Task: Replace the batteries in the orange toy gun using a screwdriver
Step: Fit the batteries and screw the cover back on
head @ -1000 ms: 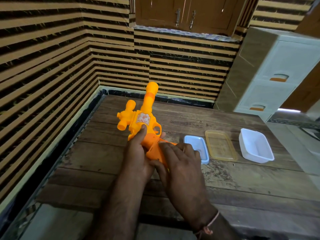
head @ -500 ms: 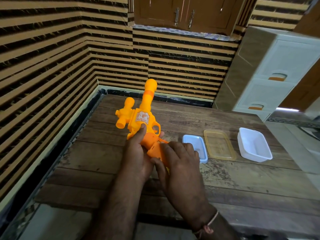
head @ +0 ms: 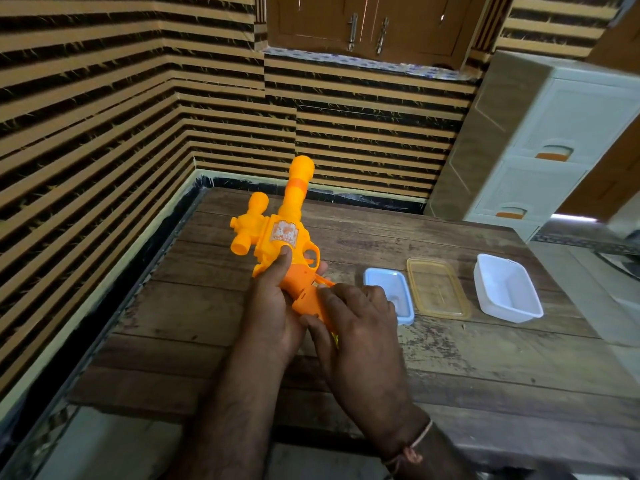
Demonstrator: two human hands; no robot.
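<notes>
The orange toy gun [head: 280,237] is held above the wooden table [head: 450,368], its barrel pointing away from the person, towards the striped wall. The left hand [head: 273,306] is clenched around the body just behind the trigger guard, with the thumb pressed up on the side near the sticker. The right hand [head: 353,317] is curled over the darker orange handle, fingers on its lower part; a thin yellow piece shows under this hand, maybe the screwdriver, but I cannot tell.

I judge that the gun is hollow plastic, so light and stiff, with a smooth surface that can slip. It is best to hold it at the thick body, as the left hand does, and not at the thin barrel or the small side parts, which could snap under force.

On the table to the right lie a blue tray [head: 391,292], a clear yellow lid [head: 438,289] and a white tub [head: 507,289], side by side.
</notes>
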